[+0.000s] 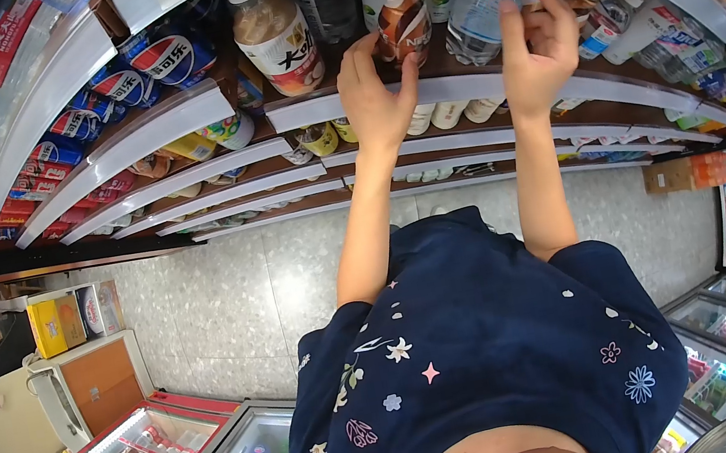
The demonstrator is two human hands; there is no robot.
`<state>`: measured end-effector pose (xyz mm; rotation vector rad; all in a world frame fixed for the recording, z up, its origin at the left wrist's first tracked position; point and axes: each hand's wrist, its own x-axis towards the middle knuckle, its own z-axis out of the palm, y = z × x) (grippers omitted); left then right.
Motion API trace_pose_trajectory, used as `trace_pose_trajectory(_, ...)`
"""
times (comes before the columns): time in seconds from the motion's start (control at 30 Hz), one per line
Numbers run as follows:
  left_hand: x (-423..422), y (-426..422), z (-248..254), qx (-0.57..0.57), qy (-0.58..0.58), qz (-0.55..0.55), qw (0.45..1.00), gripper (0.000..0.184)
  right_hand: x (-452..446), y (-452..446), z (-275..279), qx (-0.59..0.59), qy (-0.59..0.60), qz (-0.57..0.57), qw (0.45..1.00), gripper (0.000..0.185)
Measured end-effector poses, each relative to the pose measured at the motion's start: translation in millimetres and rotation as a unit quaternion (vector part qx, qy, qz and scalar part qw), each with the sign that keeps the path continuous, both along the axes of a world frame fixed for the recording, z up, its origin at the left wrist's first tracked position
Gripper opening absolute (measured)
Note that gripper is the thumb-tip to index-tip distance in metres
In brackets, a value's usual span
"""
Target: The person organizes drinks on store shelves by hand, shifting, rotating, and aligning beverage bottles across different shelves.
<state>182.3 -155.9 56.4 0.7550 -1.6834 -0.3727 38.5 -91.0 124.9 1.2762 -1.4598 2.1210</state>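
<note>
The brown bottle [404, 26] stands on the shelf [306, 114], directly ahead of the left hand [377, 95], its long axis close to upright with the cap on top. The left hand is the nearer one, fingers along the bottle's left side and thumb at its lower right, seemingly gripping it. The right hand [541, 57] is half-curled, its thumb overlapping the right side of the clear bottle [471, 21] just beside; whether it grips that cannot be told. A milky drink bottle [281, 53] stands to the left.
</note>
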Motion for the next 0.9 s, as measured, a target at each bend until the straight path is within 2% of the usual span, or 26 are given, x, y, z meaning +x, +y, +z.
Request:
trace_pose_trajectory(0.27,-2,2,1,-0.003,0.002,0.005,1.0,0.044,-12,5,-9,0.213,0.108,-0.126,0.963,0.078)
trace_pose_trajectory(0.37,-1,3,1,-0.004,0.001,0.004,1.0,0.043,-13,0,-11,0.205,0.105,-0.139,0.963,0.085)
trace_pose_trajectory(0.57,0,6,1,0.026,-0.004,-0.019,0.999,0.04,-18,6,-14,0.194,0.087,-0.097,0.972,0.083)
trace_pose_trajectory(0.67,-2,8,3,0.027,-0.004,-0.018,0.999,0.037,-14,21,-8,0.252,0.04,-0.046,0.966,0.08)
trace_pose_trajectory(0.77,-9,9,3,0.021,0.0,-0.02,1.0,0.036,-15,28,-11,0.201,0.092,-0.04,0.974,0.083)
trace_pose_trajectory(0.9,-12,11,6,0.022,-0.035,-0.036,0.999,0.038,-19,34,-21,0.12,0.101,0.005,0.988,0.082)
